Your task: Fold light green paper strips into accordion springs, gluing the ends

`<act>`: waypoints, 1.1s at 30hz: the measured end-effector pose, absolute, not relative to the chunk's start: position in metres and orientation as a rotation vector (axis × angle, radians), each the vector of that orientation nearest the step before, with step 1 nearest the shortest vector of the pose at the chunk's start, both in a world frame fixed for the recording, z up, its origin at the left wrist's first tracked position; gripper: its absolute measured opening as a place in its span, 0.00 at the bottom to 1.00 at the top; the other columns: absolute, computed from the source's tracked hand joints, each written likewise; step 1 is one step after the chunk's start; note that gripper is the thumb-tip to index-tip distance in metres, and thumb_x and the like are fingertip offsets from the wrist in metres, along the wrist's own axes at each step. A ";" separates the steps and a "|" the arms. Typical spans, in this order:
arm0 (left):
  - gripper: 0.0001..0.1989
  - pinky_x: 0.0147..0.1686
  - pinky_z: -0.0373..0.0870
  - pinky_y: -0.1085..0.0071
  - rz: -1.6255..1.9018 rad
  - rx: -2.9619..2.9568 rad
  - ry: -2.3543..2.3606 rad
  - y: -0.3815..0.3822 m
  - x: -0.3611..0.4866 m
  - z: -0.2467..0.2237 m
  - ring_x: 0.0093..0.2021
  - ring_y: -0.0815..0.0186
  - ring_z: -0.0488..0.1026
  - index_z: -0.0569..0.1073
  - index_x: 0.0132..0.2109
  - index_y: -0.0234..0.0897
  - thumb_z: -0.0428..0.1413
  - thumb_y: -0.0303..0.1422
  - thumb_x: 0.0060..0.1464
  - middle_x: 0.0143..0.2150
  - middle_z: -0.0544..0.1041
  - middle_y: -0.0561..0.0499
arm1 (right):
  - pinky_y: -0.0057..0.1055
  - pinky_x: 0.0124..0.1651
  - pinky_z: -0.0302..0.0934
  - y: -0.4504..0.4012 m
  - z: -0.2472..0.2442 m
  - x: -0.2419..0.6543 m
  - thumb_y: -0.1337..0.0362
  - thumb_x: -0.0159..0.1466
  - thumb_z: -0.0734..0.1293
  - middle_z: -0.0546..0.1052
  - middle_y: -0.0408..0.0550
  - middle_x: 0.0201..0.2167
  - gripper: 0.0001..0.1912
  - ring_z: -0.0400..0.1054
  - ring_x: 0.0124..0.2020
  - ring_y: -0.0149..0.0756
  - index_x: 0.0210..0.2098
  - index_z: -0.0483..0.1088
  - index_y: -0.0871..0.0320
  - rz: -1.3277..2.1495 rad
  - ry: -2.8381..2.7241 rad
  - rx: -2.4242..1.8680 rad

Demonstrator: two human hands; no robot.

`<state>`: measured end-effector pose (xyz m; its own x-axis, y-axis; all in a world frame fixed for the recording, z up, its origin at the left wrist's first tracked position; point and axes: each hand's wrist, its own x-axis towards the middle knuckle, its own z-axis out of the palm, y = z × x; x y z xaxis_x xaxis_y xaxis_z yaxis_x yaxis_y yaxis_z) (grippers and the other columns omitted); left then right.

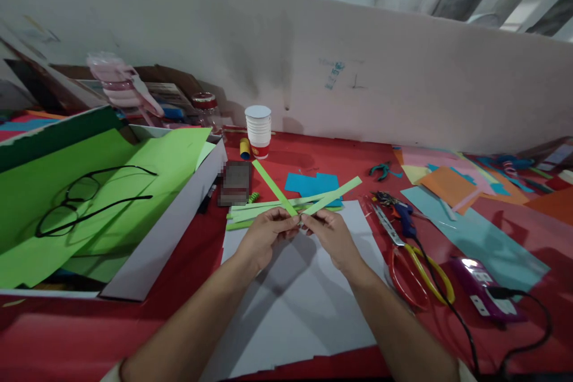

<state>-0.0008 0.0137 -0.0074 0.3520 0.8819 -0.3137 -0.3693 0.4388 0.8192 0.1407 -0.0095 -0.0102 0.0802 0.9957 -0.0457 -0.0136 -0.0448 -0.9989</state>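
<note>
My left hand (267, 236) pinches the lower end of a bright green paper strip (274, 186), which slants up and to the left. A paler green paper strip (335, 196) slants up to the right from my right hand (329, 235), its end pinched between thumb and fingers. Both hands meet over a stack of white paper (304, 310), fingertips close together, so the strips nearly touch at their lower ends; their exact join is hidden. Just behind lie several more green strips (244, 213) and pieces of blue paper (308, 184).
Left stands a box (179, 221) of green sheets with eyeglasses (67, 215) on top. Paper cups (258, 131) and a dark phone-like object (236, 182) sit behind. Right are scissors (418, 274), a glue gun (405, 219), pliers (379, 171), a purple power strip (486, 292) and coloured paper (474, 239).
</note>
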 end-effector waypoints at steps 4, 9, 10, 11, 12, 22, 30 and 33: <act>0.12 0.32 0.66 0.73 0.906 0.670 0.807 0.012 0.001 -0.005 0.27 0.71 0.71 0.73 0.31 0.34 0.66 0.29 0.37 0.27 0.75 0.52 | 0.28 0.30 0.57 -0.008 -0.012 0.143 0.57 0.55 0.68 0.70 0.41 0.21 0.12 0.61 0.25 0.30 0.23 0.71 0.59 1.116 -1.200 -1.279; 0.12 0.33 0.67 0.74 0.883 0.633 0.774 0.011 0.001 -0.001 0.27 0.72 0.72 0.73 0.33 0.35 0.65 0.27 0.39 0.27 0.76 0.53 | 0.28 0.31 0.58 -0.009 -0.007 0.141 0.55 0.57 0.66 0.70 0.42 0.21 0.13 0.62 0.25 0.31 0.23 0.72 0.59 1.195 -1.181 -1.234; 0.12 0.32 0.67 0.75 0.902 0.614 0.783 0.011 0.001 -0.001 0.26 0.72 0.71 0.73 0.33 0.36 0.65 0.27 0.38 0.26 0.76 0.54 | 0.28 0.32 0.59 -0.010 -0.006 0.140 0.56 0.57 0.66 0.71 0.42 0.22 0.13 0.63 0.26 0.31 0.25 0.72 0.59 1.189 -1.179 -1.226; 0.11 0.30 0.66 0.76 0.924 0.599 0.796 0.012 0.001 -0.002 0.25 0.73 0.70 0.73 0.32 0.35 0.65 0.27 0.37 0.25 0.75 0.54 | 0.28 0.33 0.59 -0.011 -0.005 0.139 0.56 0.56 0.67 0.72 0.43 0.25 0.11 0.64 0.27 0.31 0.28 0.73 0.58 1.174 -1.184 -1.215; 0.11 0.28 0.65 0.77 0.947 0.588 0.810 0.012 0.001 -0.003 0.24 0.74 0.69 0.74 0.31 0.35 0.66 0.27 0.37 0.24 0.74 0.54 | 0.28 0.33 0.60 -0.012 -0.005 0.138 0.58 0.55 0.68 0.73 0.44 0.28 0.09 0.65 0.29 0.32 0.31 0.73 0.57 1.153 -1.200 -1.204; 0.09 0.28 0.64 0.74 1.021 0.557 0.844 0.008 0.007 -0.005 0.25 0.73 0.67 0.75 0.28 0.34 0.66 0.26 0.35 0.26 0.75 0.54 | 0.33 0.39 0.62 -0.020 -0.011 0.132 0.69 0.57 0.66 0.74 0.46 0.32 0.09 0.67 0.35 0.37 0.34 0.76 0.51 0.585 -1.489 -1.247; 0.07 0.27 0.64 0.74 0.967 0.555 0.802 0.010 0.005 -0.004 0.23 0.73 0.66 0.75 0.24 0.32 0.66 0.27 0.35 0.22 0.72 0.54 | 0.30 0.37 0.62 -0.019 -0.007 0.131 0.69 0.56 0.67 0.75 0.44 0.32 0.11 0.67 0.36 0.36 0.35 0.77 0.49 0.751 -1.397 -1.180; 0.08 0.26 0.64 0.75 0.986 0.559 0.859 0.012 0.003 -0.007 0.22 0.74 0.66 0.76 0.26 0.32 0.66 0.28 0.35 0.22 0.72 0.53 | 0.29 0.36 0.63 -0.015 -0.010 0.133 0.66 0.54 0.69 0.72 0.45 0.33 0.08 0.67 0.36 0.35 0.34 0.77 0.51 0.864 -1.311 -1.204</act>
